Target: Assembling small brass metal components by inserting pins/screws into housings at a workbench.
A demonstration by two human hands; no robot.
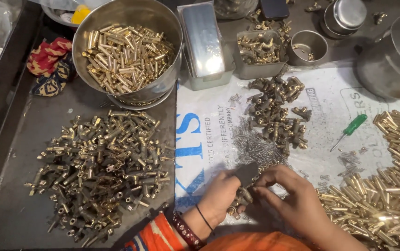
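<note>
My left hand (222, 195) grips a small brass fitting (242, 197) low in the middle of the view, a dark pad or finger cover (246, 173) sticking up above it. My right hand (293, 195) meets it from the right, fingertips pinching at the fitting's top near the pad. Both hands hover over a white printed sack sheet (209, 139). A heap of tiny grey screws (256, 148) lies just beyond my fingers. A bangle and a thread circle my left wrist.
A big pile of brass fittings (102, 167) lies left. A steel bowl of brass tubes (128, 51) stands behind it. More brass tubes (386, 195) heap at right, assembled fittings (279, 111) at centre, a green screwdriver (349, 131), metal tins and cups along the back.
</note>
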